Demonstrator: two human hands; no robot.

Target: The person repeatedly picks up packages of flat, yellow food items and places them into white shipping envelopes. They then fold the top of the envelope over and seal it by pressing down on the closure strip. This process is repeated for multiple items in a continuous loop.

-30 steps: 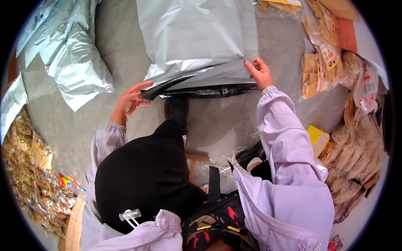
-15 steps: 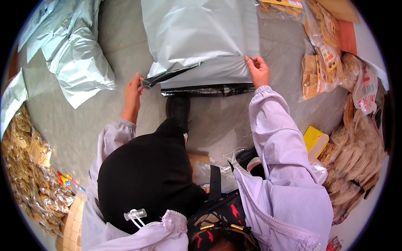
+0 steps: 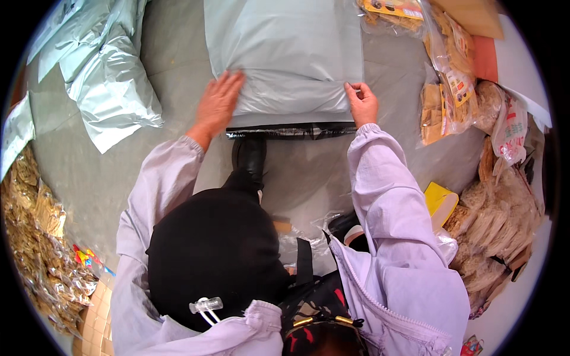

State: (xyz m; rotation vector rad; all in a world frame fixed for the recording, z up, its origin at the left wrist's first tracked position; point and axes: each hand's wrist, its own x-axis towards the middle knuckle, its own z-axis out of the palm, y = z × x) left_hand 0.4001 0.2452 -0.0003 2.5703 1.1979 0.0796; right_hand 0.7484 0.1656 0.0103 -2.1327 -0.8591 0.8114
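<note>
- Grey plastic mailer bag lies flat on the floor at twelve o'clock from the person, its folded flap turned down towards them and a dark strip showing along the near edge.
- Left hand rests palm-down on the flap at about eleven o'clock, fingers spread and flat; it presses but grips nothing.
- Right hand sits at one o'clock on the flap's right corner, fingers curled in a pinch on the plastic edge.
- Black shoe points at the bag's near edge, just short of the dark strip, between the two lilac sleeves.
- More grey mailers are heaped at ten o'clock; clear packets of dried food crowd two o'clock, with pale dried goods at four o'clock and golden packets at eight o'clock. A yellow box sits at three o'clock by the right elbow.
- Risks, as I judge them: the flap looks puckered under the left palm, so it could set with wrinkles or crooked if pressed unevenly; the pinched corner could slip off line since only fingertips hold it; the slick bag may slide on the smooth floor under a one-sided push; the shoe is near enough to catch the edge.
</note>
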